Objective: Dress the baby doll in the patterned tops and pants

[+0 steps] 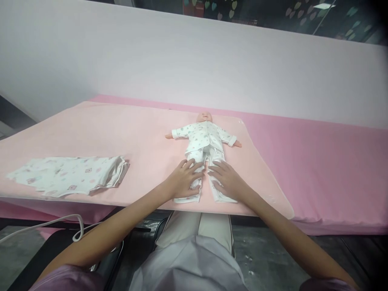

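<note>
Doll (203, 139): found supine at frame centre on pink mat (121, 129), long axis running up-frame, feet nearest; covered at trousers (224, 197) by left hand (183, 180) and right hand (226, 180), both flat, open, equally near.

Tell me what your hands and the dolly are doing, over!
Left hand open, flat on one leg of doll. Right hand same, other leg. Folded clothes lie apart, left.
</note>
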The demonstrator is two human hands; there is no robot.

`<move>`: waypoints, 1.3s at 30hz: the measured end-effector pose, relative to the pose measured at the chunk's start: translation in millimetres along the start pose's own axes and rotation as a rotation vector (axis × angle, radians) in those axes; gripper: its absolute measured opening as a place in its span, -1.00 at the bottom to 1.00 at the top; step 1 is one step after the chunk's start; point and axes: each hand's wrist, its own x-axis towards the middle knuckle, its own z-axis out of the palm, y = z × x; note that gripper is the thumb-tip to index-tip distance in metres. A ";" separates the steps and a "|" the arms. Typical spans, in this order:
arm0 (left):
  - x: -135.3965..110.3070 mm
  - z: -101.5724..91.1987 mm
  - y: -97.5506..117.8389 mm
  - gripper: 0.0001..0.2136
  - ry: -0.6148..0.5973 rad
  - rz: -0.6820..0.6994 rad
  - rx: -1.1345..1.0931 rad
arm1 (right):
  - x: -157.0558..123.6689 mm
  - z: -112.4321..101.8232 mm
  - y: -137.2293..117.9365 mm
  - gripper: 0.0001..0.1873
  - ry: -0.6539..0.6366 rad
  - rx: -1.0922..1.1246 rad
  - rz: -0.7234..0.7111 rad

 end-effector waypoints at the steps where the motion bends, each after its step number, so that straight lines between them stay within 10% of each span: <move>1: -0.3 -6.1 -1.1 -0.58 -0.023 0.004 -0.025 | 1.8 -2.9 -1.3 -0.61 -0.017 0.028 -0.016; 7: 0.1 -32.6 -31.5 -0.58 0.149 -0.167 -0.226 | 13.1 -30.1 17.0 -0.65 0.266 0.194 0.257; 11: 28.1 -10.2 -63.5 -0.61 0.378 -0.368 -0.145 | 46.5 -21.9 48.9 -0.67 0.346 0.106 0.446; 15: 52.4 14.9 -86.6 -0.81 0.412 -0.344 -0.051 | 76.0 -9.9 73.5 -0.76 0.240 -0.002 0.305; 19: 42.7 26.6 -99.0 -0.83 0.395 -0.249 0.019 | 57.3 1.1 89.8 -0.70 0.182 -0.055 0.130; 28: 37.6 35.8 -99.0 -0.78 0.268 -0.453 -0.209 | 19.6 37.1 91.6 -0.82 0.287 0.330 0.499; 39: 10.8 9.7 -119.0 -0.75 0.215 -0.396 -0.246 | 9.5 0.6 112.5 -0.81 0.326 0.142 0.354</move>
